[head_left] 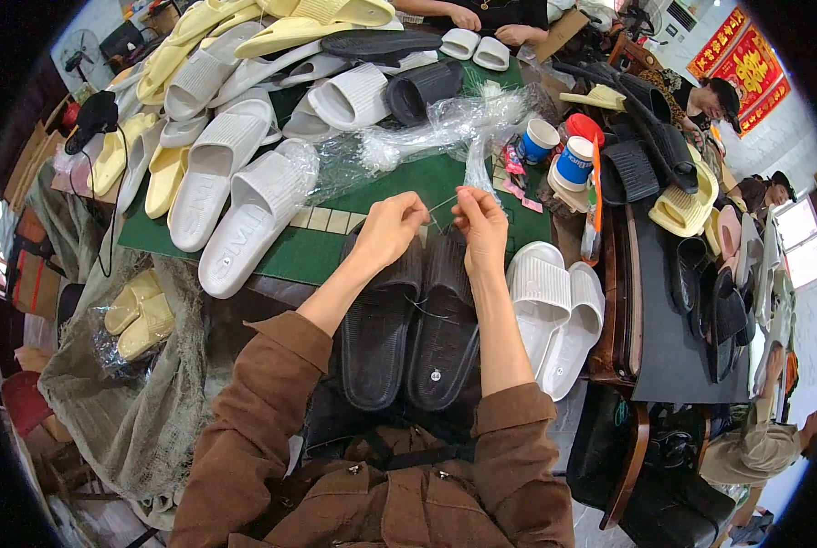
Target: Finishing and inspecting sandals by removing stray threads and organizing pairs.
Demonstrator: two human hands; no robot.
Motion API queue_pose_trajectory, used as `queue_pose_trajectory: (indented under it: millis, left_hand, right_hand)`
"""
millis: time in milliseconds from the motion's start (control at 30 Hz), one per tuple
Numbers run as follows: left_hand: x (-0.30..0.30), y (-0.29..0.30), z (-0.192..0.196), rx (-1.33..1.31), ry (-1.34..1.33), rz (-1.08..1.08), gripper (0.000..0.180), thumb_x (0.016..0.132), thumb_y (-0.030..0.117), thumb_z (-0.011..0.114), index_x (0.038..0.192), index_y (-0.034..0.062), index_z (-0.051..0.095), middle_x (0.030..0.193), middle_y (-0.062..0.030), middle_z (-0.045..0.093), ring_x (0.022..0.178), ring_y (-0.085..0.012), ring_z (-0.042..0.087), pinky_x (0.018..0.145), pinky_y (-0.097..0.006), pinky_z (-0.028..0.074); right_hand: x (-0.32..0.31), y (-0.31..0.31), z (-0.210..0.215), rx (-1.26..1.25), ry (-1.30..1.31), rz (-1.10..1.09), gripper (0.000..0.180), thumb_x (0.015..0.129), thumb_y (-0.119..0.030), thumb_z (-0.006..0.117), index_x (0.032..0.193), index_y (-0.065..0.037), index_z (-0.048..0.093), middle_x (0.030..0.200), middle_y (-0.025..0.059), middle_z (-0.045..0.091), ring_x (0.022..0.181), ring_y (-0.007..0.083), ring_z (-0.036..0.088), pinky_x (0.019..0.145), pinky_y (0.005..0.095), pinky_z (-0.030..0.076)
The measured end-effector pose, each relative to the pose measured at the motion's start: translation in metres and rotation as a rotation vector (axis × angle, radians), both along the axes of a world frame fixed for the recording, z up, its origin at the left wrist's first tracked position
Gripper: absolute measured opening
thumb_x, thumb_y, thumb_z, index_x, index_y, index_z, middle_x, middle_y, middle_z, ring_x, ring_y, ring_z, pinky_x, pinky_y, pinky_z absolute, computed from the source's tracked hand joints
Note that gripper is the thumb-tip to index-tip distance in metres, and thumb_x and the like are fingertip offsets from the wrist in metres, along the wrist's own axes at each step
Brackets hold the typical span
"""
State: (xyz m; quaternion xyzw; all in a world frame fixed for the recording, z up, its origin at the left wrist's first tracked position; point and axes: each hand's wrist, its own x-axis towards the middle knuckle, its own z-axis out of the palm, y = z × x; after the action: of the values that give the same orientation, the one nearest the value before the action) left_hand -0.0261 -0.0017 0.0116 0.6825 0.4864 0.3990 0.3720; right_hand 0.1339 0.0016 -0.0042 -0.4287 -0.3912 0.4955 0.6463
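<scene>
My left hand (pixel 392 230) and my right hand (pixel 481 226) are raised a little apart, each with thumb and fingers pinched. A thin clear strand (pixel 443 204) stretches between their fingertips. Below them lies a pair of black slide sandals, the left one (pixel 377 340) and the right one (pixel 443 352), side by side with heels toward me. Another fine strand (pixel 417 301) shows across their inner edges. My hands and wrists partly cover the straps. A small round sticker (pixel 436 375) marks the right sandal's heel.
A pair of white slides (pixel 554 315) sits right of the black pair. Grey slides (pixel 258 215) and yellow slides (pixel 326 11) are heaped left and behind. Clear plastic bags (pixel 408 137), paper cups (pixel 574 163) and a bundle of strands (pixel 479 164) lie beyond. Other people work across the table.
</scene>
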Motion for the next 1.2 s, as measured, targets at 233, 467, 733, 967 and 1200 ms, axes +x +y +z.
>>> queue_pose_trajectory:
  millis: [233, 467, 733, 967, 1200]
  left_hand:
    - [0.000, 0.001, 0.000, -0.024, 0.033, 0.041, 0.014, 0.086, 0.010, 0.057, 0.086, -0.0020, 0.064, 0.079, -0.0167, 0.068, 0.073, -0.0297, 0.067, 0.066, -0.037, 0.050]
    - [0.001, 0.000, -0.006, 0.030, 0.011, 0.019, 0.015, 0.085, 0.012, 0.058, 0.087, -0.0022, 0.063, 0.082, -0.0192, 0.067, 0.078, -0.0334, 0.067, 0.069, -0.040, 0.049]
    - [0.000, -0.002, -0.003, 0.029, 0.047, 0.028, 0.014, 0.085, 0.010, 0.057, 0.089, -0.0012, 0.065, 0.082, -0.0170, 0.068, 0.078, -0.0329, 0.067, 0.070, -0.039, 0.050]
    - [0.001, -0.001, -0.006, 0.009, 0.019, 0.010, 0.014, 0.085, 0.010, 0.057, 0.087, -0.0004, 0.065, 0.080, -0.0167, 0.068, 0.078, -0.0326, 0.067, 0.070, -0.039, 0.050]
    - [0.004, 0.001, -0.010, 0.116, -0.174, 0.120, 0.017, 0.087, 0.009, 0.059, 0.100, -0.0025, 0.062, 0.093, -0.0157, 0.067, 0.079, -0.0262, 0.066, 0.070, -0.035, 0.051]
  right_hand:
    - [-0.009, -0.004, -0.001, -0.037, -0.272, 0.213, 0.015, 0.089, -0.013, 0.066, 0.097, -0.001, 0.068, 0.084, 0.0020, 0.066, 0.071, 0.0076, 0.060, 0.063, 0.0214, 0.046]
    - [-0.006, -0.003, 0.007, -0.019, -0.091, 0.100, 0.015, 0.088, -0.011, 0.066, 0.098, 0.000, 0.068, 0.083, 0.0031, 0.067, 0.073, 0.0088, 0.062, 0.063, 0.0208, 0.048]
    - [-0.002, -0.001, 0.002, -0.015, -0.056, 0.100, 0.014, 0.088, -0.011, 0.067, 0.097, 0.000, 0.065, 0.086, 0.0042, 0.066, 0.073, 0.0087, 0.062, 0.064, 0.0210, 0.050]
    - [-0.008, -0.003, 0.003, -0.002, -0.156, 0.171, 0.014, 0.089, -0.011, 0.066, 0.098, 0.000, 0.066, 0.088, 0.0038, 0.066, 0.073, 0.0085, 0.061, 0.064, 0.0217, 0.050]
    - [-0.015, -0.008, 0.004, 0.014, -0.425, 0.112, 0.013, 0.089, -0.011, 0.066, 0.097, -0.002, 0.067, 0.088, 0.0021, 0.067, 0.074, 0.0088, 0.061, 0.063, 0.0223, 0.048]
